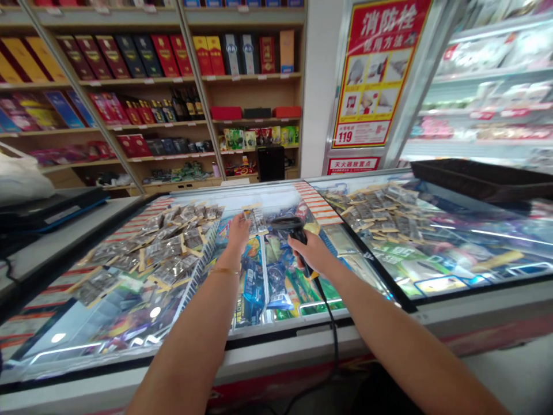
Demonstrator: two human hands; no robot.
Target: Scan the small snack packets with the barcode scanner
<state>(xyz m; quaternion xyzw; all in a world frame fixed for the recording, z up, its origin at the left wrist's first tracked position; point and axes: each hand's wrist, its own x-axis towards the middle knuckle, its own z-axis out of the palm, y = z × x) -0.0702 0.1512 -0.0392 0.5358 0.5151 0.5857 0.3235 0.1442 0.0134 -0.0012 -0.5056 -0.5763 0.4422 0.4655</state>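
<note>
My right hand (311, 251) is wrapped round the grip of a black barcode scanner (288, 223), its head turned to the left and its cable (332, 323) hanging down over the front edge. Farther left, my left hand (239, 229) pinches a small clear packet (256, 219) with dark contents and tan ends. That packet is just left of the scanner's head. Many similar packets (168, 236) lie heaped on the freezer's glass to the left, and another heap of packets (384, 216) lies to the right. Both hands are above the chest freezer (250, 353).
Bagged frozen goods (276, 282) show in the freezer's middle section. A black tray (479, 180) rests at the back right. Shelves of boxes (254, 55) line the back wall beside a red fire-hydrant poster (380, 75). A white bag (23, 176) sits at the far left.
</note>
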